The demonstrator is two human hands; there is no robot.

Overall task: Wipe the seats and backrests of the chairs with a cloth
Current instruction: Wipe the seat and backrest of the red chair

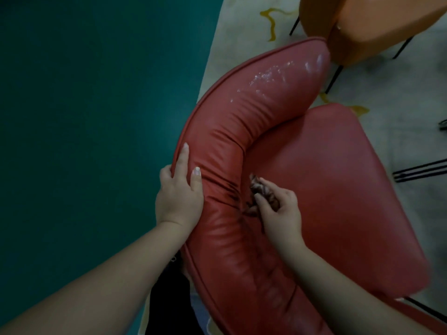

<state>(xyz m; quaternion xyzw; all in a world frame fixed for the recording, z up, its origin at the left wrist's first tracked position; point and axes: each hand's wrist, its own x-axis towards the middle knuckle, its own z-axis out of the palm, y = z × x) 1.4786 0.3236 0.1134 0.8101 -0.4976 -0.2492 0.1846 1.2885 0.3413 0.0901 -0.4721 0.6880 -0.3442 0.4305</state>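
My left hand [179, 194] grips the curved backrest [244, 131] of the red chair [314, 180], thumb on the padded front, fingers wrapped over the piped outer edge. My right hand [278, 211] pinches a small bunched brown cloth [260, 189] and holds it in the crease where backrest meets seat [338, 189]. The leather puckers into folds between my two hands. Toward the far end of the backrest, whitish smears [278, 73] show on the surface. An orange chair [372, 22] stands just beyond that end, its thin black legs on a pale rug [242, 32] with yellow squiggles. Left of the backrest lies teal floor [84, 117]. I see no lettering or label on either chair
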